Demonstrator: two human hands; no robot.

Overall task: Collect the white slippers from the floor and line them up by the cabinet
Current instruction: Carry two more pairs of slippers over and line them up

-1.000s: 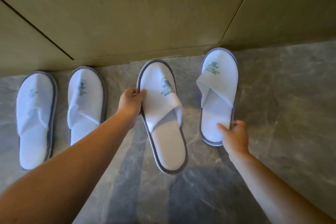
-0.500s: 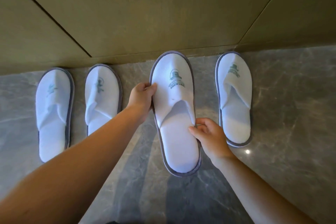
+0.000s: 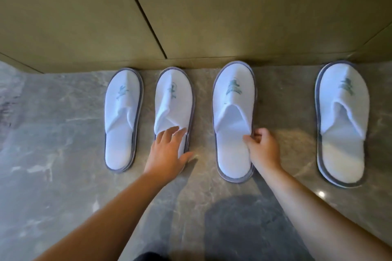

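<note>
Four soft white slippers with grey edges and green marks sit in a row on the shiny grey stone floor (image 3: 63,176), toes at the flat tan cabinet (image 3: 212,17). The left hand (image 3: 167,154) lies spread on the second slipper (image 3: 174,104). The right hand (image 3: 263,150) pinches the third slipper (image 3: 233,112) at its side edge.

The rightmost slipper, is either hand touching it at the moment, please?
No, the rightmost slipper lies alone, apart from both hands.

Widest open floor (image 3: 284,112) is between the third slipper (image 3: 233,99) and the far-right slipper (image 3: 343,112). Left of the third slipper, two more slippers sit tight together; cabinet (image 3: 212,17) blocks the toe side.
</note>
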